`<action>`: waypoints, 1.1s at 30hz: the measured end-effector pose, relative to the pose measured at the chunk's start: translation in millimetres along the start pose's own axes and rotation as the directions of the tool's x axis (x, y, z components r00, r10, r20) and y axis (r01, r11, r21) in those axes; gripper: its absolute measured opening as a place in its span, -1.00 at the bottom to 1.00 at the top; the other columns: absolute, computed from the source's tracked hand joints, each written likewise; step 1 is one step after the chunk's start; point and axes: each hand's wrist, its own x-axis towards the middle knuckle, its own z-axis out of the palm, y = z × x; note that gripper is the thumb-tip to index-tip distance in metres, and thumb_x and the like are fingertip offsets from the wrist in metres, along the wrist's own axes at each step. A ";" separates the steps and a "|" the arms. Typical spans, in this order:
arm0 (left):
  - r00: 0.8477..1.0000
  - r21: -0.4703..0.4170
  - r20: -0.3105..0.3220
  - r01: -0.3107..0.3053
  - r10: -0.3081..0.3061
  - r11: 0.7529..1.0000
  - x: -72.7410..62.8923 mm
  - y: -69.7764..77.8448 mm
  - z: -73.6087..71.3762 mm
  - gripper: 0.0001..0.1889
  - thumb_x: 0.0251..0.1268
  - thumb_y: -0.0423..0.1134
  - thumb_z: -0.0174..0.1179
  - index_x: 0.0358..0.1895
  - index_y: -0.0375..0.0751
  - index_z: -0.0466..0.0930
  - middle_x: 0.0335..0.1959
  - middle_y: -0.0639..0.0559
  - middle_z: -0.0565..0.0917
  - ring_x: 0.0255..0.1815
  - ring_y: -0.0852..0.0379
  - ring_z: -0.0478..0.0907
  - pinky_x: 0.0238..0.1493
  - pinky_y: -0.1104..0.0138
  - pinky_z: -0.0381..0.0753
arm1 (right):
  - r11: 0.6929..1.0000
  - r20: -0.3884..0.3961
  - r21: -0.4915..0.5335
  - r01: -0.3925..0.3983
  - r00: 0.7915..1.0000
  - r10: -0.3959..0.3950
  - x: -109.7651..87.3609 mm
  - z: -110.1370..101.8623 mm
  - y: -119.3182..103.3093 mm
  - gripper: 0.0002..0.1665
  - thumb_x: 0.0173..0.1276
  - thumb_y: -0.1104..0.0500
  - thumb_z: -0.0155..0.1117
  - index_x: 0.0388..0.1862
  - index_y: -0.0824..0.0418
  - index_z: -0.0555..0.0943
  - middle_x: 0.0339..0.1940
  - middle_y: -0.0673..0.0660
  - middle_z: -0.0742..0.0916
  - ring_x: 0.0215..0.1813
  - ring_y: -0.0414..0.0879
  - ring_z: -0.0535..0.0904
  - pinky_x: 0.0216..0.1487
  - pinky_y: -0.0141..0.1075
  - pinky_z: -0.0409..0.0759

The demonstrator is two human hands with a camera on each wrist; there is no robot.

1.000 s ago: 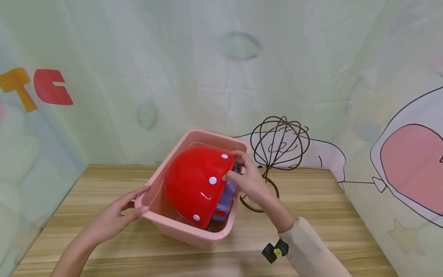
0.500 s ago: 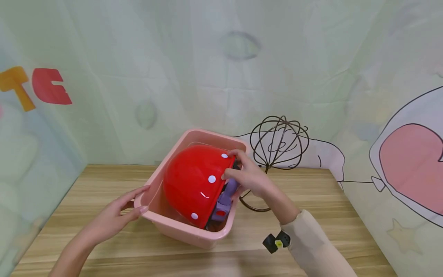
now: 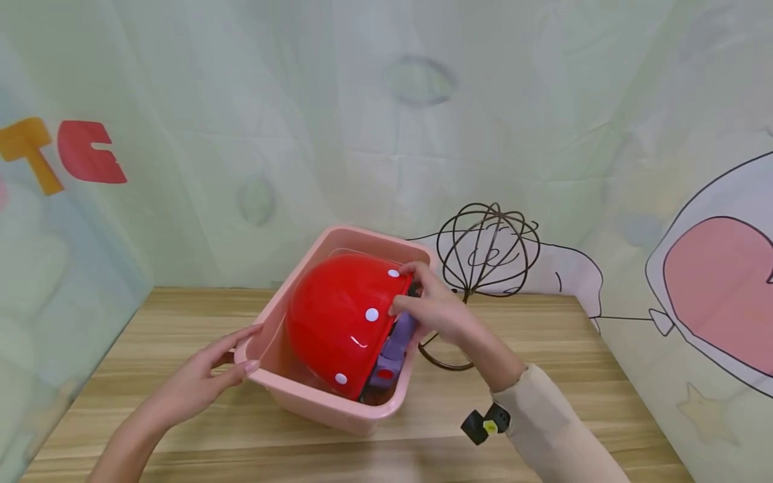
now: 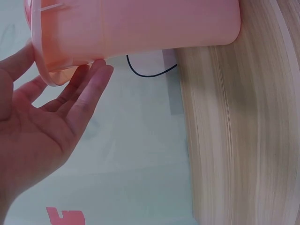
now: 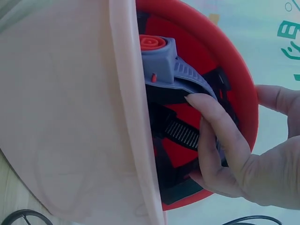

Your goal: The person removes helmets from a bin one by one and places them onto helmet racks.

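A red helmet (image 3: 344,322) with white dots lies on its side inside a pink plastic bin (image 3: 320,409). Its open underside faces right and shows a purple-grey inner band (image 5: 187,70) and black straps. My right hand (image 3: 437,308) holds the helmet's rim; in the right wrist view some fingers (image 5: 220,122) curl inside the shell, while the thumb side stays outside. At the bin's near left corner, my left hand (image 3: 199,382) grips the rim between thumb and fingers. The left wrist view shows those fingers (image 4: 89,93) against the bin's outer wall.
A dark wire stand (image 3: 489,255) with a whisk-shaped cage top stands behind and right of the bin. Both rest on a wooden table (image 3: 543,382). A printed cloth backdrop (image 3: 338,134) rises behind. A small black device (image 3: 486,424) hangs at the right sleeve.
The right hand and the helmet it holds have shifted only slightly, and the right forearm has moved a little to the right. The left hand and bin stay put.
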 end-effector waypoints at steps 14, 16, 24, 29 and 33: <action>1.000 0.055 -0.013 -0.010 0.011 0.998 0.3 0.9 0.7 -0.40 0.27 -0.16 0.13 0.34 -0.24 0.20 0.19 -0.36 0.34 0.02 -0.21 0.43 -0.21 0.21 0.60 | 0.982 -0.060 0.189 0.020 0.998 -0.008 -4.3 -10.5 6.7 -0.32 0.07 0.38 0.11 0.22 0.11 0.23 0.05 0.31 0.39 -0.17 0.22 0.55 -0.46 -0.02 0.61; 1.000 0.052 -0.010 -0.001 0.001 0.999 -0.1 0.7 0.8 -0.39 0.27 -0.15 0.13 0.34 -0.23 0.19 0.20 -0.37 0.33 0.03 -0.22 0.42 -0.21 0.19 0.60 | 0.977 -0.056 0.209 0.050 0.998 -0.039 -7.8 -13.7 6.3 -0.32 0.08 0.39 0.10 0.22 0.11 0.23 0.05 0.32 0.40 -0.19 0.20 0.56 -0.46 -0.05 0.61; 1.000 0.028 0.007 -0.001 0.001 1.000 -0.9 -0.3 -0.6 -0.39 0.29 -0.18 0.11 0.36 -0.25 0.15 0.24 -0.38 0.28 0.06 -0.26 0.38 -0.20 0.18 0.60 | 0.919 -0.025 0.350 0.183 0.982 -0.186 -22.3 -25.5 2.9 -0.34 0.14 0.39 0.02 0.26 0.18 0.16 0.07 0.33 0.39 -0.41 0.01 0.58 -0.48 -0.08 0.62; 1.000 0.012 0.017 0.018 -0.019 1.000 -0.8 0.5 -0.3 -0.38 0.29 -0.15 0.10 0.37 -0.24 0.13 0.25 -0.38 0.26 0.08 -0.28 0.35 -0.20 0.11 0.59 | 0.876 -0.023 0.435 0.210 0.975 -0.222 -27.1 -31.6 -0.5 -0.38 0.18 0.42 -0.06 0.25 0.21 0.16 -0.03 0.30 0.40 -0.56 -0.08 0.53 -0.50 -0.15 0.62; 1.000 0.026 0.014 0.009 -0.010 1.000 -0.2 1.0 -0.2 -0.39 0.29 -0.17 0.10 0.36 -0.23 0.14 0.24 -0.38 0.28 0.07 -0.26 0.37 -0.20 0.13 0.59 | 0.855 -0.031 0.465 0.231 0.969 -0.245 -29.0 -36.0 -3.2 -0.40 0.20 0.43 -0.10 0.25 0.20 0.16 -0.17 0.25 0.47 -0.57 -0.08 0.54 -0.50 -0.17 0.62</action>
